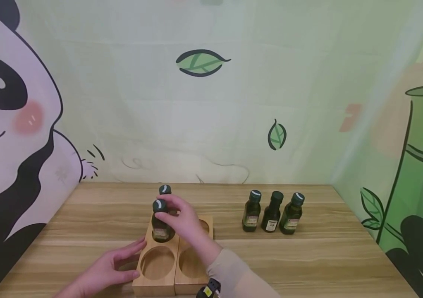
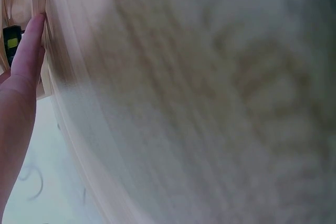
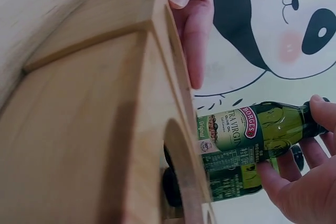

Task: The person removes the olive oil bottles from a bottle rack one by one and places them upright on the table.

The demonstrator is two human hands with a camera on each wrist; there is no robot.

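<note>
My right hand (image 1: 187, 221) pinches a dark green olive oil bottle (image 1: 160, 228) around its neck, just below the dark cap. That bottle stands upright at a round hole in the left column of a wooden bottle holder (image 1: 155, 288); its base overlaps the hole. Right behind it a second bottle (image 1: 165, 189) shows mostly its cap. In the right wrist view, the pinched bottle's label (image 3: 233, 127) reads olive oil. Along the holder's left side lies my left hand (image 1: 103, 265), fingers extended and thumb apart, touching the wood and holding nothing.
Three more dark bottles (image 1: 272, 213) stand in a row on the wood-grain table (image 1: 326, 265), right of the holder. The holder's front holes (image 1: 158, 263) contain no bottles. A printed panda backdrop (image 1: 233, 124) rises at the table's back edge.
</note>
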